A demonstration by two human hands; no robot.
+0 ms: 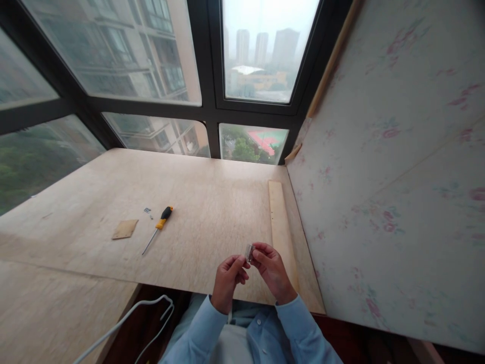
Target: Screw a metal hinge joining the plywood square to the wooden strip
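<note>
A small silver metal piece (249, 252), flat and hinge-like, is pinched between the fingertips of both hands above the near edge of the board. My left hand (228, 277) is closed, thumb and forefinger on its lower left side. From the right, my right hand (271, 268) is closed on the same piece, its fingers covering part of it. To the left, a screwdriver (162, 218) with a black and yellow handle lies on the board. Beyond its shaft are small metal bits (147, 210), too small to make out fully. A square wooden piece (125, 229) rests farther left.
A long wooden strip (278, 212) lies along the right side of the board surface (212, 202), near a flowered wall (379, 177). Dark-framed windows (210, 114) stand at the back. A white bent rod or cable (129, 313) is low on the left.
</note>
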